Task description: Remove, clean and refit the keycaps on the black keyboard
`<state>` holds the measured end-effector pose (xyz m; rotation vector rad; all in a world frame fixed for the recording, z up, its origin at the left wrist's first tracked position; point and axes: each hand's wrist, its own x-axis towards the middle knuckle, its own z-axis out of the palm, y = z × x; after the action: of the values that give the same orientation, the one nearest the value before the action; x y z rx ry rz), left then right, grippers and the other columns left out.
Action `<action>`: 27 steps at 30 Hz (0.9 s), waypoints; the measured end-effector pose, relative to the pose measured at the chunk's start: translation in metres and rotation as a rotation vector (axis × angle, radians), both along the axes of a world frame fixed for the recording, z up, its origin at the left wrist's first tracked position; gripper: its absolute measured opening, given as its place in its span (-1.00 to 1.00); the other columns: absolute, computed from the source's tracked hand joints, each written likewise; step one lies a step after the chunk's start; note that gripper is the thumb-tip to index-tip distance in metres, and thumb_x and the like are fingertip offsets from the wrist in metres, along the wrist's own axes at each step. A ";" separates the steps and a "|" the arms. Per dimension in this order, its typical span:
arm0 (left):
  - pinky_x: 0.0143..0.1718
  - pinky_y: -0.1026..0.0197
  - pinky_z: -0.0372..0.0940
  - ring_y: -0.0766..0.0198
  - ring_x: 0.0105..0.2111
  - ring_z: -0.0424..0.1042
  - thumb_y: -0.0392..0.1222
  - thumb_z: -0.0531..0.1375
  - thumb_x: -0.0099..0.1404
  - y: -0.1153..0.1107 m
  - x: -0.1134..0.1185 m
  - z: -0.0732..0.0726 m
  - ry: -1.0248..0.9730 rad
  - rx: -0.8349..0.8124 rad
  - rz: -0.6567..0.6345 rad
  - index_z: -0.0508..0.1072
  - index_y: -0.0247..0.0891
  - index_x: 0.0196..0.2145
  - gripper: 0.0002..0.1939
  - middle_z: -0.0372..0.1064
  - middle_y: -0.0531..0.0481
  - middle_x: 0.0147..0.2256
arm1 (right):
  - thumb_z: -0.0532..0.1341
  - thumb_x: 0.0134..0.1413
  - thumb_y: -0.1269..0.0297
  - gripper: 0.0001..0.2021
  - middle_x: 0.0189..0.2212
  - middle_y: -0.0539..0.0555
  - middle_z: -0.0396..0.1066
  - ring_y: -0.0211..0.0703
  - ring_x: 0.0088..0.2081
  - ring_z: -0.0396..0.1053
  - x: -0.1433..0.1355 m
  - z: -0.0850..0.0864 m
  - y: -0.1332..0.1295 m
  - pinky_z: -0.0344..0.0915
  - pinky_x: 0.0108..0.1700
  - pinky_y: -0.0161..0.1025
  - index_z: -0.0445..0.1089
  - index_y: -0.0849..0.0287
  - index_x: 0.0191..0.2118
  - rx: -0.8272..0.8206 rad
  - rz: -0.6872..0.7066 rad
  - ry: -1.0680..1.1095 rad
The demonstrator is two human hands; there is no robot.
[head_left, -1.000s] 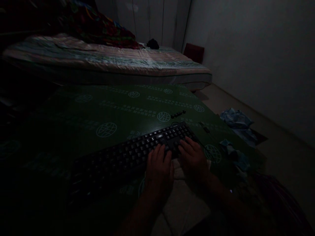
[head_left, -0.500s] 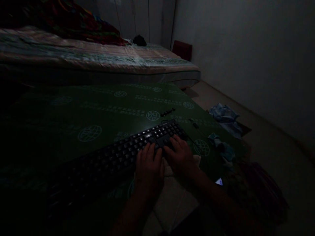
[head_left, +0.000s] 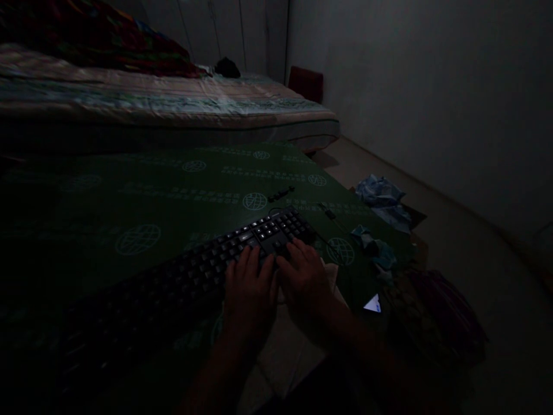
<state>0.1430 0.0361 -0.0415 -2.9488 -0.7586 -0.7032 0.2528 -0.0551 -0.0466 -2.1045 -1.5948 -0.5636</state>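
A black keyboard [head_left: 173, 282] lies at a slant on a green board printed with white globes [head_left: 203, 190]. My left hand [head_left: 250, 282] rests over its near edge, fingers spread on the keys. Just to the right, my right hand [head_left: 305, 274] has its fingers apart near the arrow keys and holds nothing. The two hands nearly touch at the thumbs. Beyond the keyboard sits a small dark object [head_left: 281, 194], too dim to identify. A thin cable with a dark piece [head_left: 330, 213] lies to its right.
Behind the board stands a bed [head_left: 173, 109] with a red patterned blanket [head_left: 99, 43]. Crumpled light blue cloth [head_left: 382, 199], a teal cloth [head_left: 374, 248] and a purple fabric item [head_left: 444, 311] lie on the right. A bright triangular patch [head_left: 373, 304] shows near my right forearm.
The view has shifted, so everything appears a little farther left. Both hands stay at the same part of the keyboard, and my right hand's fingers are slightly more bent.
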 end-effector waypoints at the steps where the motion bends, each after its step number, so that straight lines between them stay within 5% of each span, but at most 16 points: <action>1: 0.08 -0.25 0.09 -0.18 0.16 0.17 -0.21 0.04 0.30 0.000 0.001 0.000 0.004 -0.001 0.000 0.42 -0.28 0.01 -0.64 0.27 -0.37 0.11 | 0.12 0.16 0.35 -0.78 0.01 0.26 0.31 0.09 0.16 0.11 -0.005 0.000 -0.002 0.14 0.09 0.01 0.40 0.20 -0.09 0.009 -0.010 0.016; 10: 0.10 -0.29 0.03 -0.21 0.19 0.13 -0.22 0.07 0.27 -0.001 0.002 0.001 0.093 -0.005 0.017 0.39 -0.25 0.06 -0.59 0.21 -0.37 0.16 | 0.06 0.12 0.41 -0.72 -0.04 0.28 0.34 0.09 0.12 0.14 -0.025 -0.018 -0.012 0.14 0.11 0.05 0.38 0.27 -0.07 0.052 0.010 0.098; 27: 0.12 -0.31 0.00 -0.19 0.19 0.13 -0.20 0.09 0.26 -0.004 0.002 0.001 0.071 -0.063 0.015 0.38 -0.24 0.07 -0.58 0.20 -0.36 0.17 | 0.03 0.11 0.42 -0.70 -0.04 0.29 0.33 0.09 0.12 0.13 -0.024 -0.018 -0.013 0.19 0.08 0.07 0.39 0.26 -0.08 0.023 0.013 0.114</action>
<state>0.1450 0.0320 -0.0406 -3.0020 -0.8108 -0.5803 0.2289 -0.0680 -0.0649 -2.0693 -1.5298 -0.4474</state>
